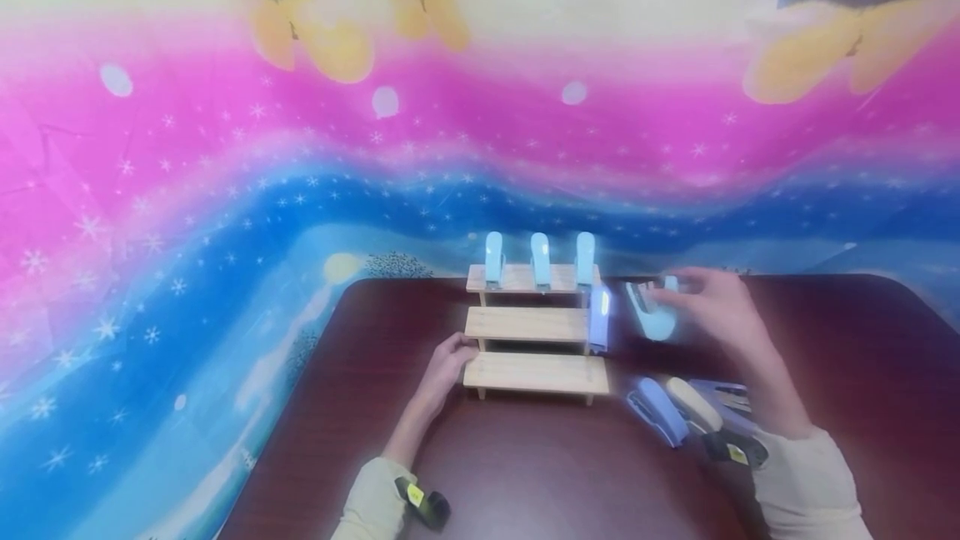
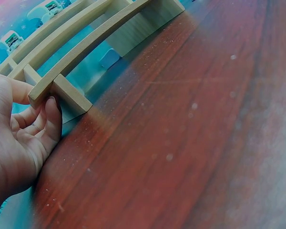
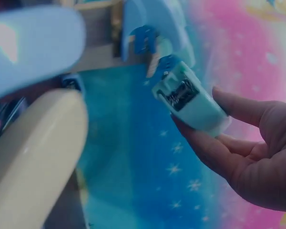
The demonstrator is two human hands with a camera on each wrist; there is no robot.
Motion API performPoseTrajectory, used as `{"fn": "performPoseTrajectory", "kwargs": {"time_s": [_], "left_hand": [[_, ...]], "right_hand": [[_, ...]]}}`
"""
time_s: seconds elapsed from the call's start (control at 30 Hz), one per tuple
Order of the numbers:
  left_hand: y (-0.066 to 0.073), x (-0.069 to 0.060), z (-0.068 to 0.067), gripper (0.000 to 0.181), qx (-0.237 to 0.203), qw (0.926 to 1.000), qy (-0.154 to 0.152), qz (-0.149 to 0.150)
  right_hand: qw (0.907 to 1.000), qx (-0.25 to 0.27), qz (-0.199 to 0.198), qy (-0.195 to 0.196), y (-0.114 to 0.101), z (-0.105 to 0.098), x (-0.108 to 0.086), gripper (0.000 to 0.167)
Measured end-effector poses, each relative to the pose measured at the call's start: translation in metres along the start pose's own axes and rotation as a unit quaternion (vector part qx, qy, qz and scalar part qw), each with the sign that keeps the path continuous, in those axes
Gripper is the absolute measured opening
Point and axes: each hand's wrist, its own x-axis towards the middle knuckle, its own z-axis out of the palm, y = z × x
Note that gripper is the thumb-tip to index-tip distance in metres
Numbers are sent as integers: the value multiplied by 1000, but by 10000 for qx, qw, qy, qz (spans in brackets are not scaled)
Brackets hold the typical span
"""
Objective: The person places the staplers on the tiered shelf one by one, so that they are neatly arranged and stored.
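My left hand (image 1: pixel 448 365) pinches the left end of a three-tier wooden rack (image 1: pixel 536 372), thumb and finger at the end of a shelf board (image 2: pixel 62 71) in the left wrist view. To the right of the rack, my right hand (image 1: pixel 720 307) holds a mint-green stapler (image 3: pixel 195 102) between thumb and fingers, above the table. Three light-blue staplers (image 1: pixel 540 261) stand in a row on the top shelf. A violet-blue stapler (image 1: pixel 599 319) stands upright by the middle shelf's right end; whether it rests on the shelf I cannot tell.
Right of the rack lie a blue stapler (image 1: pixel 660 412), a cream stapler (image 1: pixel 695 405) and a purple stapler (image 1: pixel 722 398), the last partly behind my right forearm. All stands on a dark red-brown table (image 1: pixel 525 473). A colourful printed cloth (image 1: pixel 225 273) hangs behind it.
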Motion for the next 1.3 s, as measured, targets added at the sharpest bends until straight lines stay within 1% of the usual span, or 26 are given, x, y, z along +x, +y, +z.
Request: {"fn": "performPoseTrajectory", "kwargs": {"time_s": [0.13,0.27,0.37,0.5,0.57,0.67,0.87,1.0,1.07,1.13,1.23,1.3], "left_hand": [[3,-2,0,17,2,10000,-2,32],[2,-1,0,16,28,10000,24,44],[-11,6,-1,14,64,10000,70,1],[-32,17,0,14,82,9998,189,-45],[-37,19,0,14,65,9996,254,-59],[-41,20,1,15,49,9995,299,-42],[-40,20,1,17,54,9996,287,19],[-39,20,1,18,87,9996,255,-40],[-37,20,2,18,117,9996,228,-67],[-30,17,2,17,137,9997,185,-61],[-14,8,2,16,64,9999,135,15],[-7,4,3,16,27,9999,136,74]], "right_hand": [[9997,185,-27,-174,-14,-3,-7,74],[9989,364,-153,-237,-28,2,-13,69],[9982,510,-246,-198,-37,9,-16,64],[9977,617,-284,-76,-45,18,-17,62],[9977,614,-269,-27,-49,23,-17,63],[9979,575,-275,83,-54,29,-16,62],[9973,558,-326,347,-70,44,-10,57],[9967,666,-327,335,-78,56,-6,55],[9968,639,-370,306,-80,62,-4,50],[9970,560,-447,283,-82,68,-3,41],[9973,403,-547,281,-84,75,-1,25],[9971,365,-584,311,-85,80,0,22]]}}
